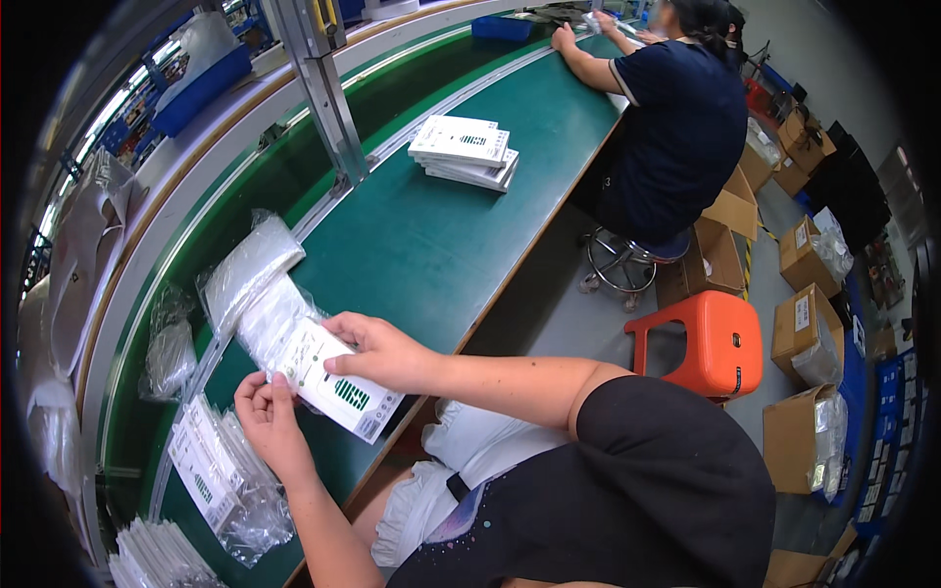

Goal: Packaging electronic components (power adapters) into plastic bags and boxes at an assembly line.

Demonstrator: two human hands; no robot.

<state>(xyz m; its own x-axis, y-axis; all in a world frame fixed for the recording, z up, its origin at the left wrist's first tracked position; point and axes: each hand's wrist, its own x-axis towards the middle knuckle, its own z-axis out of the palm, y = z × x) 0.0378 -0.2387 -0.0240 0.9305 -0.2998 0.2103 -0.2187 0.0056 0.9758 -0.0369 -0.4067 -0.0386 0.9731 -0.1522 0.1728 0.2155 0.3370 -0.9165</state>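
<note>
A flat white box (343, 394) with a green printed pattern lies tilted between my hands, above the green table's near edge. My right hand (377, 351) grips it, thumb on the top face, fingers at its far side. Curled at the box's left edge is my left hand (267, 416), thumb and forefinger pinched together; whether they pinch the box or plastic film is not clear. The box's upper end meets a clear plastic bag (270, 309); I cannot tell whether it is inside. Beyond lies a pile of clear bags (253, 263).
More bagged white boxes (208, 470) lie left of my left forearm, with another stack (162, 557) nearer. A stack of white boxes (461, 142) sits farther along the green table (421, 240). An orange stool (701, 343), cardboard cartons (809, 333) and a seated co-worker (676, 127) are to the right.
</note>
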